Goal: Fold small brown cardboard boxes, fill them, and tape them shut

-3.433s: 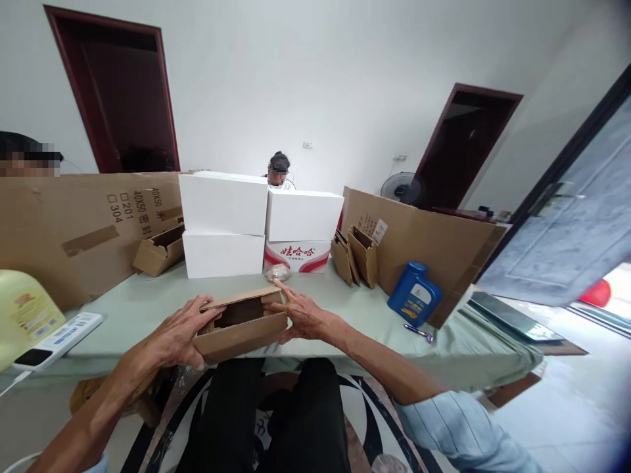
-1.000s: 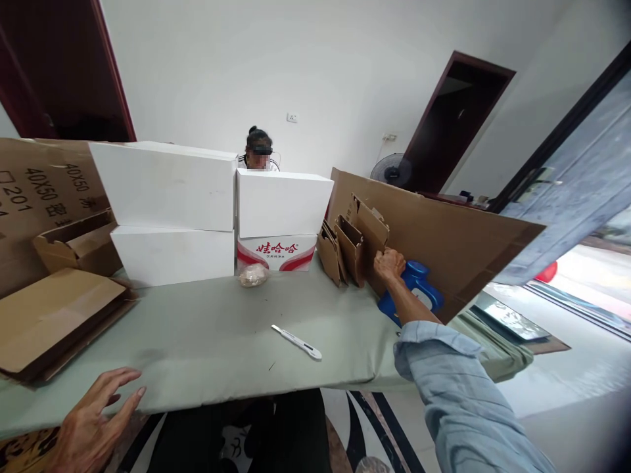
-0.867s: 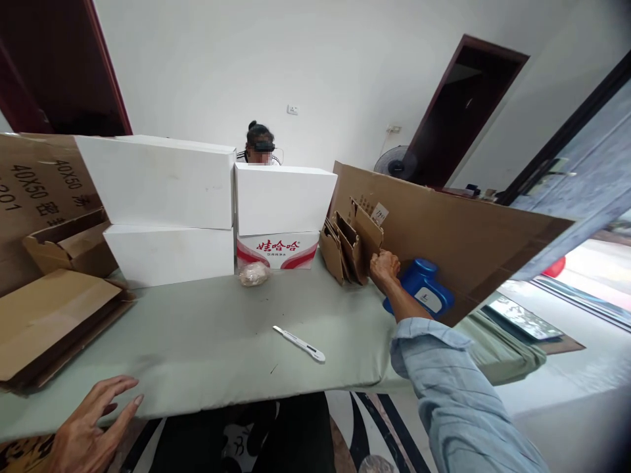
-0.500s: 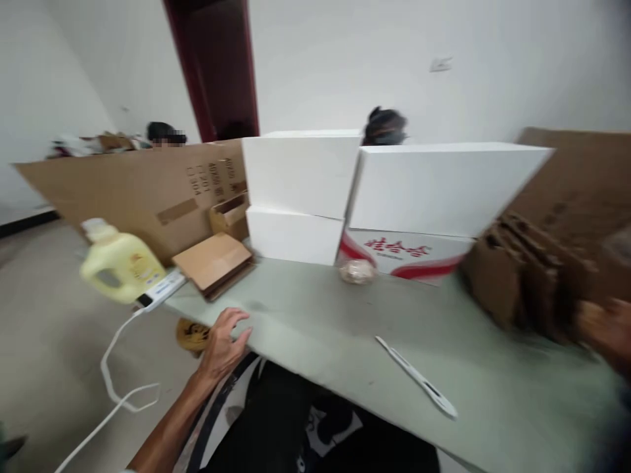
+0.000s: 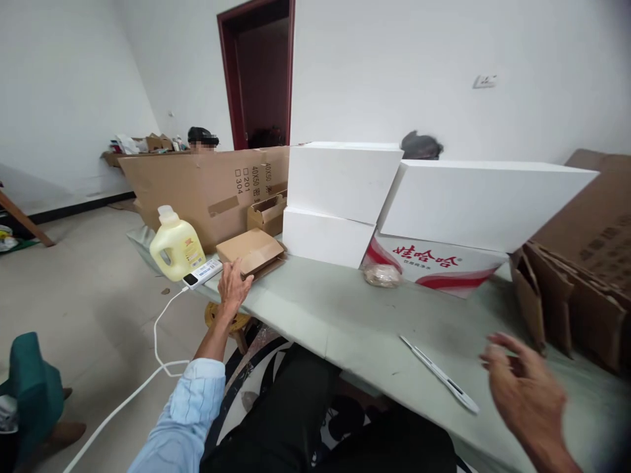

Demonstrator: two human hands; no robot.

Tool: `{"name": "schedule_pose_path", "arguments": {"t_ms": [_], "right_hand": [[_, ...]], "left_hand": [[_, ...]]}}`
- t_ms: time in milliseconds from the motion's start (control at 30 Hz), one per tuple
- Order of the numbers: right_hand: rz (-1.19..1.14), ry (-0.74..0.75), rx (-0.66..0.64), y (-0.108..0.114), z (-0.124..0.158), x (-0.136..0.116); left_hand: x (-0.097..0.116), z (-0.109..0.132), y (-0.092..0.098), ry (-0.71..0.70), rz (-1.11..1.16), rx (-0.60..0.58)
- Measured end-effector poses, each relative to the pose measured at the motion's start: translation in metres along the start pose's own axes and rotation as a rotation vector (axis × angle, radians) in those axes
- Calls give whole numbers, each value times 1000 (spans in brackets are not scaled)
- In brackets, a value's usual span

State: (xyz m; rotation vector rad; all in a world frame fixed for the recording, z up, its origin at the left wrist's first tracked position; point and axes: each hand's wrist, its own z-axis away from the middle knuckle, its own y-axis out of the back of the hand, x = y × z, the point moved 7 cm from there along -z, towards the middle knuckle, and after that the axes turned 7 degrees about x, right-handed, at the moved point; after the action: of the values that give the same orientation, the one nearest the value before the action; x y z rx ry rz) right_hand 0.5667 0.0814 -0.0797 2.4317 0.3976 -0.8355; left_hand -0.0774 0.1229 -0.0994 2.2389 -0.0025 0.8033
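Note:
My left hand (image 5: 233,285) is at the front corner of a small stack of folded brown cardboard boxes (image 5: 250,249). Its fingers are apart, and whether they press on the cardboard I cannot tell. Over the right part of the table hovers my right hand (image 5: 525,387), slightly blurred, with loosely bent fingers and nothing in them. Left of it a white utility knife (image 5: 441,376) lies slantwise on the pale green tabletop (image 5: 335,315). Farther right stand folded brown cardboard pieces (image 5: 574,302).
White boxes (image 5: 340,180) are stacked along the back, above a red-and-white printed carton (image 5: 438,263). A roll of clear tape (image 5: 383,275) lies before them. At left stand a yellow jug (image 5: 178,246) and a white power strip (image 5: 203,272). Two people's heads show behind the boxes.
The view has turned left. My left hand has moved forward to the folded boxes. My right hand has come away from the cardboard pieces at right, inward over the table.

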Motion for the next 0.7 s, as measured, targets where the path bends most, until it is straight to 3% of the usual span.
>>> {"name": "schedule_pose_path", "arguments": {"t_ms": [167,267,500,700], "right_hand": [[-172,-24,-197,-33,72,-42],[-247,-10,-300,-50,100,-73],[-368,4,-456,-79,138,-127],[-410,-44,-517,-90,150,-140]], "left_hand": [[-5,-9,-9,19,-49,-6],[-8,-10,-9,17,-34,15],[-20,-14,-21,97,-32,-50],[-25,-10,-17,96,-8,-31]]}}
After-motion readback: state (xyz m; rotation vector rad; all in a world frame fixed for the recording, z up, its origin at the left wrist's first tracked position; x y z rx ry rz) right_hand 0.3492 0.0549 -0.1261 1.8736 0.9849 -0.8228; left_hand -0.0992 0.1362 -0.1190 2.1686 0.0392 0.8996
